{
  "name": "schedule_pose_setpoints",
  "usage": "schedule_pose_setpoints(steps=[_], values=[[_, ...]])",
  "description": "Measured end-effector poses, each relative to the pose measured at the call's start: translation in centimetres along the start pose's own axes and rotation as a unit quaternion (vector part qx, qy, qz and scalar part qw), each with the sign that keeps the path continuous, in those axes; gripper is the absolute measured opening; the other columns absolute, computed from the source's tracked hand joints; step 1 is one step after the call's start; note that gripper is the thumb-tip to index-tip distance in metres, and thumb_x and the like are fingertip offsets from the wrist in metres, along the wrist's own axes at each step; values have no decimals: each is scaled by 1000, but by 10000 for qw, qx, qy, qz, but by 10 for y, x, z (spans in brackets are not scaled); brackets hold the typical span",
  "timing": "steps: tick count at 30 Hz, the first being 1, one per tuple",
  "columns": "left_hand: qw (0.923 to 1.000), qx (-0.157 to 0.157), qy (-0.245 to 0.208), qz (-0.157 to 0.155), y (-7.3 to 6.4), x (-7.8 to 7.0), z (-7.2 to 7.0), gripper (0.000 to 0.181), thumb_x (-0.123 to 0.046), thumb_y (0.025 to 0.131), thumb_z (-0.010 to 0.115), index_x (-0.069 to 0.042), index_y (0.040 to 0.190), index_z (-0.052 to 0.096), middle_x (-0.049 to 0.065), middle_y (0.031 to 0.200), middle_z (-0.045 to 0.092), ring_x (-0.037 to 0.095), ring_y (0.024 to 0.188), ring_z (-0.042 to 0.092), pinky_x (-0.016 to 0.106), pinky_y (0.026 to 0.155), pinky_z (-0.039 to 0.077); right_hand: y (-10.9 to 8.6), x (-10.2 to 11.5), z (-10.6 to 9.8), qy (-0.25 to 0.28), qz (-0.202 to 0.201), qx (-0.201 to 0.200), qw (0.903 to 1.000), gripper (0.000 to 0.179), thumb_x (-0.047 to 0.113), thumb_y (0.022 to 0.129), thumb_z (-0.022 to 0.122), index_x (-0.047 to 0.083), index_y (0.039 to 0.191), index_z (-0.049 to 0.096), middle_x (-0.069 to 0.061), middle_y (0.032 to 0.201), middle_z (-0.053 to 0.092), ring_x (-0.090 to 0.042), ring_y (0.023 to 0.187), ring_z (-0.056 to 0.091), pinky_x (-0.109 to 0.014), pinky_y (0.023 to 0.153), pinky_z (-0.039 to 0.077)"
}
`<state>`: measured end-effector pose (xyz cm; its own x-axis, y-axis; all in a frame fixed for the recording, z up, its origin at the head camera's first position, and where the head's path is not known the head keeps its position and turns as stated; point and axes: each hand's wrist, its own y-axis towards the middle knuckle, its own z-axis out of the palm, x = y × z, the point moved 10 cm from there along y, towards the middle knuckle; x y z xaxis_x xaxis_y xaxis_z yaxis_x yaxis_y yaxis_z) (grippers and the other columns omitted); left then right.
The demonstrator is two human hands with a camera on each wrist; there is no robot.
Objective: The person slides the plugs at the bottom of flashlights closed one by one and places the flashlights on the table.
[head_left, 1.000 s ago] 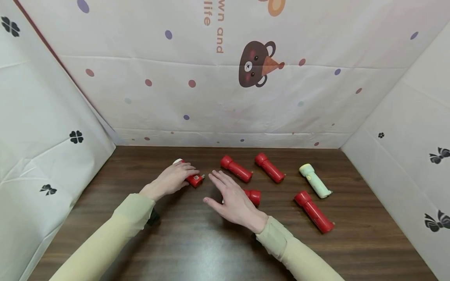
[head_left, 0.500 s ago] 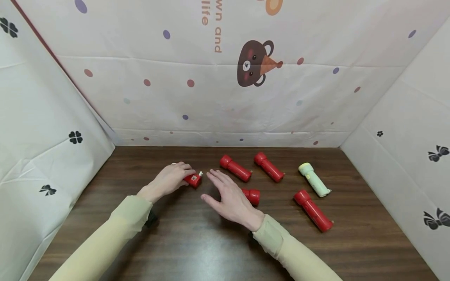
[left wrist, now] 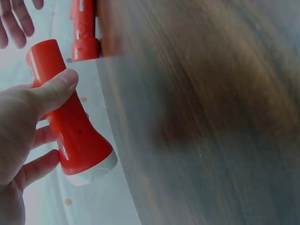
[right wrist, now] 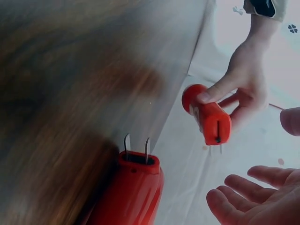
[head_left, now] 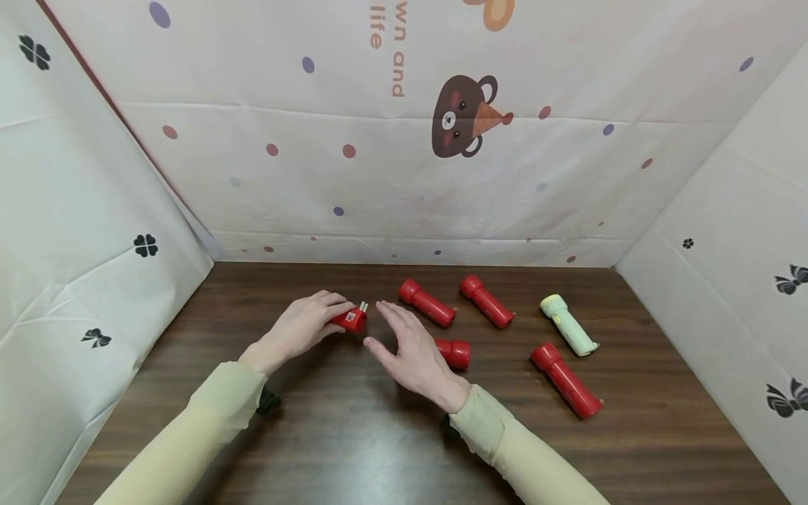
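Red plastic makes up most of the torch [left wrist: 79, 126] that the left hand [head_left: 297, 328] holds, its thumb laid across the barrel and its fingers curled round the other side. This torch is at the left of the group, over the tabletop [head_left: 328, 449], its white rim [left wrist: 93, 173] facing away from the right hand [head_left: 413, 354] and its tail turned towards it. Two prongs [head_left: 362, 306] stick out at the tail, near a small white label [head_left: 350, 317]; the right wrist view also shows a dark slot [right wrist: 218, 130] there. The right hand is wide, fingers straight and thumb spread, near the tail but apart from it. A partly hidden torch [head_left: 456, 354], also red, lies beyond that hand, head to the right; I cannot tell whether they touch. Farther back, two slanted red torches [head_left: 428, 304] [head_left: 487, 301] lie side by side. To their right is a pale green torch [head_left: 569, 326], and nearer the person another red one [head_left: 566, 381], roughly parallel to it. Pale yellow sleeves [head_left: 208, 414] cover both arms. Behind the tabletop hangs white sheeting [head_left: 284, 182] printed with coloured dots and a brown bear [head_left: 453, 116].
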<state>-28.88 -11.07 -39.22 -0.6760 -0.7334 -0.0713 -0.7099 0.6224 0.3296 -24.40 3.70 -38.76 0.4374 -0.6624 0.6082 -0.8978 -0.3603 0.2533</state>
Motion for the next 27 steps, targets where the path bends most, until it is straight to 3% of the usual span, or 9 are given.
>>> schedule_pose_setpoints(steps=[11,18,23,27], values=[[9972,-731,-51,155,-14,-15,-24,53,-20,76,95,-14,126,76,8,117,76,24,106,74,44,89,66,0,4,1,172,17,-168,9997,60,34,102,68,7,153,53,-13,156,57,-32,145,55,-52,122,46],[9949,-989,-162,119,-20,-22,-38,54,-19,74,96,-16,125,77,6,117,76,24,106,74,44,88,66,2,4,1,502,106,-132,9986,58,33,103,67,8,153,53,-10,156,58,-31,144,58,-52,121,48],[9909,-1314,-222,173,-24,-28,-48,54,-18,73,96,-17,124,76,6,114,76,23,104,74,43,85,66,2,6,-4,941,118,-246,9952,53,27,102,68,6,150,57,-11,150,63,-29,139,62,-52,115,53],[9872,-1559,-258,228,-28,-34,-55,54,-17,72,97,-17,123,76,6,113,75,23,104,73,42,83,66,3,4,-7,1623,239,-278,9861,48,22,102,69,6,146,60,-12,140,69,-28,127,69,-49,106,59]])
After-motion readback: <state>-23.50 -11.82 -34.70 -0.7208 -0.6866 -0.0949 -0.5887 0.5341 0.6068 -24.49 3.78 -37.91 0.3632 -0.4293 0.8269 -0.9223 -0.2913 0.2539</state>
